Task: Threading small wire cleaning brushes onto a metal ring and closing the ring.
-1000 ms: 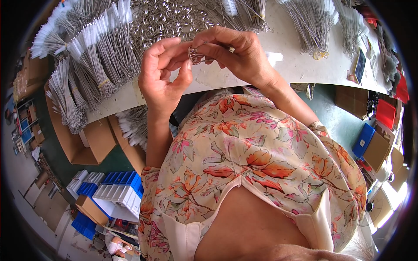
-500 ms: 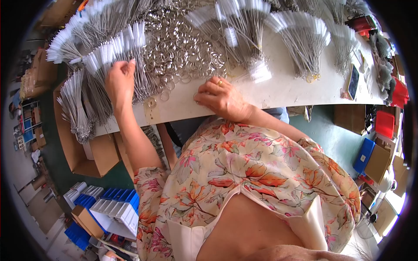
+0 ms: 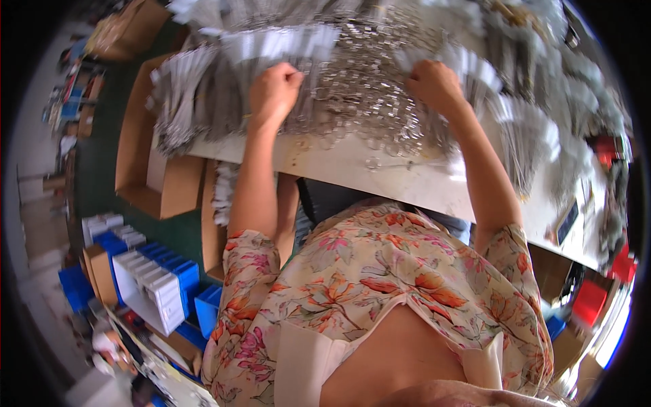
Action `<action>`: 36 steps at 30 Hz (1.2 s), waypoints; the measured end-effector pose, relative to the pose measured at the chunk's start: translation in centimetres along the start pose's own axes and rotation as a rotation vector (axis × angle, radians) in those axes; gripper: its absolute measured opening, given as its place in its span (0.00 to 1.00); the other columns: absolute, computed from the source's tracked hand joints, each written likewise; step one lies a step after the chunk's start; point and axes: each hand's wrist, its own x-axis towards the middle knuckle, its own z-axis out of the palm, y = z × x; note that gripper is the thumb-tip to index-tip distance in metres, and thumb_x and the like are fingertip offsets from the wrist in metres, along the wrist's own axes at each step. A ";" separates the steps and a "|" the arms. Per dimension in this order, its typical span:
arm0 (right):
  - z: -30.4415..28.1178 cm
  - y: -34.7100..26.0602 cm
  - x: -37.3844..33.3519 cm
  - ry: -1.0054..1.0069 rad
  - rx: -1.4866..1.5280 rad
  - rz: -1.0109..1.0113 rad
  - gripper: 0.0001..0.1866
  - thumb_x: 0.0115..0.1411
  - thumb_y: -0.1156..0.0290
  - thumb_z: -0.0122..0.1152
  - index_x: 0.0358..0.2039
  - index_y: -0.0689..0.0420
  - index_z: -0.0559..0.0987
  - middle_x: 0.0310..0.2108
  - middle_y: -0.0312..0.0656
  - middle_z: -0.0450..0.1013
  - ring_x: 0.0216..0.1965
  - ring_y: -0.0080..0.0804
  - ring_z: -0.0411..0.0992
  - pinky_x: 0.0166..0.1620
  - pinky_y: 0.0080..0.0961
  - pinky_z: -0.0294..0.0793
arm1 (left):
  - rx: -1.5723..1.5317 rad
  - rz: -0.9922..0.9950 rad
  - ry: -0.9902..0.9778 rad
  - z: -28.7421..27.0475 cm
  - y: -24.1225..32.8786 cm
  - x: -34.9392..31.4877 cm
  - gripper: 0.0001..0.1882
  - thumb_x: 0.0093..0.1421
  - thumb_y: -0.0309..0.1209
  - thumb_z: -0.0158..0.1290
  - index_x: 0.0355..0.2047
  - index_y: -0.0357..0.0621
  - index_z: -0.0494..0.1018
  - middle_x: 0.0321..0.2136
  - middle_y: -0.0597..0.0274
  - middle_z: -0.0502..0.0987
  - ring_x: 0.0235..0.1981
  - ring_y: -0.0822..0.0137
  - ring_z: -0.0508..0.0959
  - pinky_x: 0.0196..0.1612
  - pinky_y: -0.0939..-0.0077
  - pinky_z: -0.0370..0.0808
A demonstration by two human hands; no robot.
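My left hand (image 3: 274, 91) is closed, thumb against curled fingers, over a row of thin wire brushes (image 3: 281, 44) with white bristle ends. What it holds, if anything, cannot be made out. To the right, my right hand (image 3: 434, 87) has its fingers bent together at the edge of a heap of shiny metal rings (image 3: 369, 88), beside another bundle of white-tipped brushes (image 3: 475, 68). Blur and the hand itself hide what is in those fingers. A few loose rings (image 3: 373, 163) lie near the front edge of the white table (image 3: 413, 180).
More brush bundles (image 3: 529, 136) spread along the right of the table, with a dark flat device (image 3: 567, 222) beyond. An open cardboard box (image 3: 139, 173) stands off the left end. Blue and white bins (image 3: 152, 285) sit at lower left; a red bin (image 3: 588, 303) is at right.
My right hand has gone from the table's front edge up to the ring heap and brushes, its arm now stretched out. The view has shifted; my left hand stays over the left brushes.
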 end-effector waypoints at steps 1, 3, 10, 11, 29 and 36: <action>-0.3 0.0 0.4 -0.039 -0.031 0.001 0.14 0.43 0.62 0.56 0.30 0.54 0.80 0.30 0.48 0.75 0.35 0.45 0.74 0.37 0.36 0.73 | 0.020 -0.008 0.012 -0.4 0.4 -0.3 0.08 0.52 0.36 0.52 0.26 0.46 0.74 0.23 0.56 0.77 0.29 0.53 0.76 0.31 0.64 0.72; 0.0 0.6 0.9 -0.013 0.017 0.024 0.13 0.43 0.61 0.56 0.28 0.52 0.81 0.27 0.46 0.76 0.32 0.42 0.75 0.35 0.34 0.73 | 0.074 -0.023 0.027 -0.8 1.0 -0.7 0.09 0.52 0.38 0.54 0.26 0.47 0.75 0.24 0.60 0.77 0.27 0.60 0.77 0.31 0.71 0.71; -1.6 2.2 0.4 0.169 0.350 0.041 0.14 0.44 0.61 0.57 0.26 0.57 0.80 0.20 0.43 0.75 0.27 0.32 0.75 0.34 0.28 0.72 | -0.749 -0.190 0.303 -6.1 2.4 -0.5 0.09 0.61 0.33 0.46 0.38 0.41 0.69 0.25 0.58 0.76 0.22 0.71 0.76 0.28 0.79 0.74; -2.5 2.8 -0.2 0.322 0.513 -0.013 0.14 0.45 0.60 0.58 0.26 0.58 0.80 0.19 0.42 0.75 0.26 0.28 0.74 0.33 0.25 0.72 | -0.593 -0.037 0.413 -6.6 -0.9 0.9 0.09 0.60 0.32 0.47 0.37 0.42 0.71 0.26 0.60 0.76 0.23 0.70 0.75 0.30 0.78 0.72; -5.8 19.9 -12.8 0.382 0.160 0.490 0.12 0.48 0.57 0.58 0.29 0.48 0.80 0.27 0.39 0.76 0.30 0.36 0.74 0.35 0.30 0.72 | -0.164 -0.365 -0.021 -8.9 -15.4 2.6 0.11 0.56 0.33 0.50 0.22 0.39 0.72 0.11 0.69 0.64 0.07 0.77 0.56 0.10 0.78 0.50; -5.5 19.1 -11.2 0.258 0.039 0.538 0.07 0.45 0.64 0.58 0.26 0.47 0.80 0.28 0.39 0.75 0.32 0.39 0.73 0.35 0.34 0.72 | 0.086 -0.314 -0.139 -10.4 -13.5 3.7 0.09 0.51 0.30 0.51 0.25 0.35 0.74 0.08 0.70 0.61 0.07 0.77 0.57 0.10 0.77 0.51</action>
